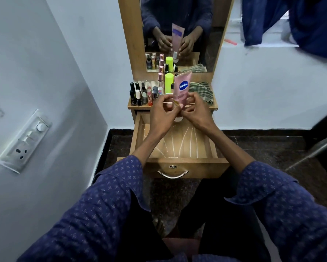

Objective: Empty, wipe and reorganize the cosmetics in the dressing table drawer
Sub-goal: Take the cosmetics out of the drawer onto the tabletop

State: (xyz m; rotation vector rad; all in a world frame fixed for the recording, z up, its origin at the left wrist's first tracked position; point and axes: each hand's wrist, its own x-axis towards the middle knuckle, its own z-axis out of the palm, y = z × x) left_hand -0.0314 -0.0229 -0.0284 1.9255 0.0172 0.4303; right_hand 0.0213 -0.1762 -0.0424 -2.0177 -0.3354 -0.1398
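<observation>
A pink lotion tube [182, 86] with a blue label stands upright, cap down, above the back of the open wooden drawer [179, 159]. My left hand [163, 113] and my right hand [194, 110] both grip its lower part with curled fingers. The drawer's bottom is bare wood with pale streaks. Several nail polish bottles [140, 94], small cosmetics and a neon yellow bottle [168, 82] stand on the dressing table top [214, 107]. A checked cloth [202, 90] lies at the top's right side.
A mirror [177, 33] rises behind the table top and reflects my hands and the tube. A switch panel [23, 140] is on the left wall. A metal bar [313, 150] slants in at the right. Blue fabric [291, 21] hangs upper right.
</observation>
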